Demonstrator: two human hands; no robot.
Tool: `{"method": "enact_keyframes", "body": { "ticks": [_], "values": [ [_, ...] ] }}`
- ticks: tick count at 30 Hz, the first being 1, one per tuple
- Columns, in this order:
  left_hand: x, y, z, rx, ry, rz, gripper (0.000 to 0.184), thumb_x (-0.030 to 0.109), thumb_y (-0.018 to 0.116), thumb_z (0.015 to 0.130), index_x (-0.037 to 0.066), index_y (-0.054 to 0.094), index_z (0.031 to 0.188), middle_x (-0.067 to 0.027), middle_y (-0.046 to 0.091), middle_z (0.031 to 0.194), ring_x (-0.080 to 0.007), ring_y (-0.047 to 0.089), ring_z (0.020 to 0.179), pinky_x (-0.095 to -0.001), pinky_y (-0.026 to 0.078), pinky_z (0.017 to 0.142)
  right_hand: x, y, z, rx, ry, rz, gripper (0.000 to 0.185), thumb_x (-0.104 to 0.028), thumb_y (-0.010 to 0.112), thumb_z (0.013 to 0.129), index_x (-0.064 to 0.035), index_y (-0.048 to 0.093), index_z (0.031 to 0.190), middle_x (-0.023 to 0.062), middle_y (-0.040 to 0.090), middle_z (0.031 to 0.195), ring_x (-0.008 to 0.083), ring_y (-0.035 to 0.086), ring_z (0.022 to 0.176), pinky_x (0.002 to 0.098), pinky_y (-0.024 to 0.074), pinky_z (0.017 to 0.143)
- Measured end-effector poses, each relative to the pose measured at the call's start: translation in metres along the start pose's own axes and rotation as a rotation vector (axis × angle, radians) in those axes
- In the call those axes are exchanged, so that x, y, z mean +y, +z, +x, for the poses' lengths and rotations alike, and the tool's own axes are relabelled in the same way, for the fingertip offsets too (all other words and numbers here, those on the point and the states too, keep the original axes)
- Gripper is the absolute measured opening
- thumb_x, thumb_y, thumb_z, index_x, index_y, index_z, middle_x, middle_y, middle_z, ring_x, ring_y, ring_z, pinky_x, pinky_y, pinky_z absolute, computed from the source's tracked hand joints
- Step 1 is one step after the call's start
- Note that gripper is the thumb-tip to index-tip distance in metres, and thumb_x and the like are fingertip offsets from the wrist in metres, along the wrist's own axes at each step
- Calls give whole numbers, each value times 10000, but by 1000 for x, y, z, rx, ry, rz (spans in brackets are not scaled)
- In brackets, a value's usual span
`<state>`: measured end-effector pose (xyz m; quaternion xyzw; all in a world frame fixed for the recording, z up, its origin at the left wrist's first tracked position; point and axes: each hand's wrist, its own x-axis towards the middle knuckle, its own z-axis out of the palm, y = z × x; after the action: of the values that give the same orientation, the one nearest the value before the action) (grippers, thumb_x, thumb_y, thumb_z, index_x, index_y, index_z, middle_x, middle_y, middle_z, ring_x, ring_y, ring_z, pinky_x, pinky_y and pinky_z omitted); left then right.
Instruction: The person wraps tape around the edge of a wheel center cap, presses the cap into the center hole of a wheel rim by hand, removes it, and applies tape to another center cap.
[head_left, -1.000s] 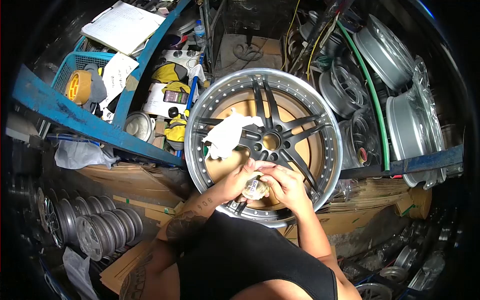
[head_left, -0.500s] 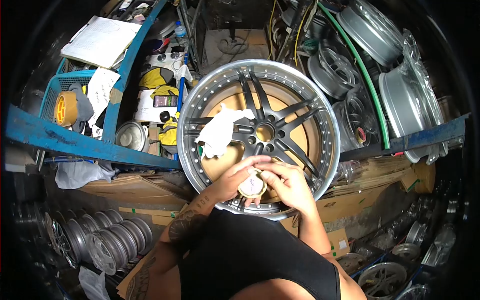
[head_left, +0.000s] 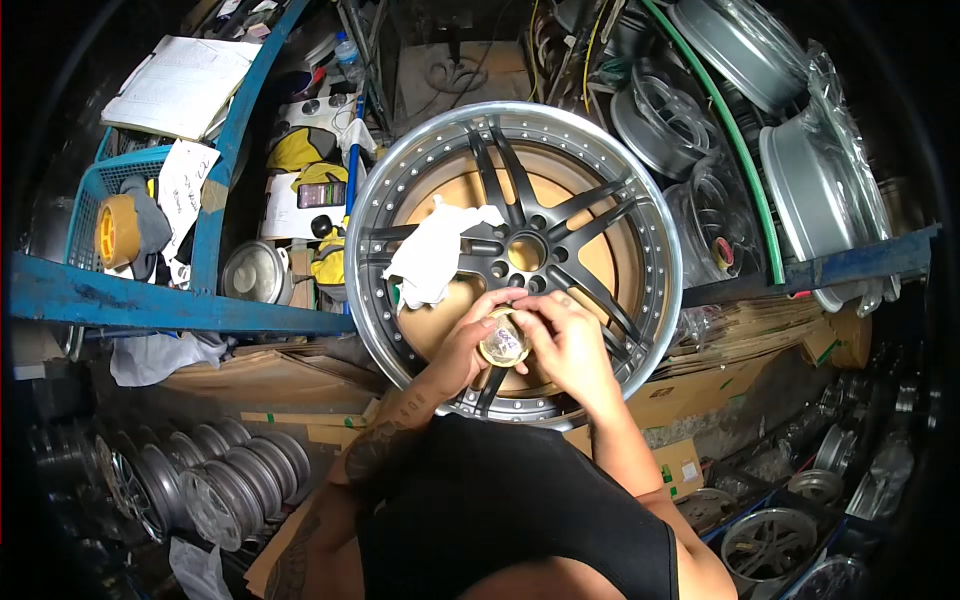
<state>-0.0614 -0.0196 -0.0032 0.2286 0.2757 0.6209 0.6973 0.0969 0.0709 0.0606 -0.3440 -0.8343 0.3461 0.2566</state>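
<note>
A small round disc point(head_left: 504, 344) with a yellowish rim and a shiny, marked face is held between my two hands, above the near part of a large wheel rim point(head_left: 655, 210). Its exact kind I cannot make out. My left hand point(head_left: 468, 338) is closed around the disc's left side. From the right, my right hand point(head_left: 568, 342) pinches the disc's upper right edge with thumb and fingers. The wheel has dark spokes and a polished, riveted lip. A crumpled white cloth point(head_left: 430, 258) lies on its left spokes, close to my left hand.
A blue metal frame point(head_left: 160, 302) crosses the left side, with a basket point(head_left: 80, 215), a tape roll point(head_left: 118, 232) and a phone point(head_left: 321, 195) behind it. Wrapped wheels point(head_left: 820, 190) are stacked at right. Flattened cardboard point(head_left: 700, 385) lies below the wheel, and more wheels point(head_left: 225, 490) stand lower left.
Both hands have risen slightly with the disc. Its face has turned from dull white to shiny, and my right fingers have drawn in over its upper edge. The cloth stays on the wheel.
</note>
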Motion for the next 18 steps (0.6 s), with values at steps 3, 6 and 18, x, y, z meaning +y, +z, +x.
{"method": "enact_keyframes", "body": {
  "ticks": [3, 6, 18],
  "values": [
    [-4, -4, -3, 39, 115, 1, 540, 368, 408, 1095, 19, 344, 1502, -179, 591, 1318, -266, 700, 1046, -389, 628, 822, -3, -4, -5, -36, 207, 220, 189, -187, 677, 995, 0, 679, 969, 116, 646, 752, 265, 644, 648, 374, 514, 625],
    [0, 4, -7, 112, 189, 197, 488, 333, 361, 1106, 1, 378, 1464, -182, 594, 1323, -241, 659, 1130, -374, 573, 939, 1, 3, -16, -117, 235, 129, 257, -229, 665, 1006, -14, 596, 883, 151, 649, 713, 341, 662, 635, 424, 506, 611],
    [-16, 14, -9, 165, 398, 510, 464, 279, 313, 1123, -37, 400, 1451, -159, 587, 1315, -213, 566, 1234, -352, 420, 1094, 8, 0, -6, -218, 95, -120, 296, -272, 641, 1007, -50, 606, 815, 143, 658, 694, 372, 676, 645, 459, 531, 575]
  ]
}}
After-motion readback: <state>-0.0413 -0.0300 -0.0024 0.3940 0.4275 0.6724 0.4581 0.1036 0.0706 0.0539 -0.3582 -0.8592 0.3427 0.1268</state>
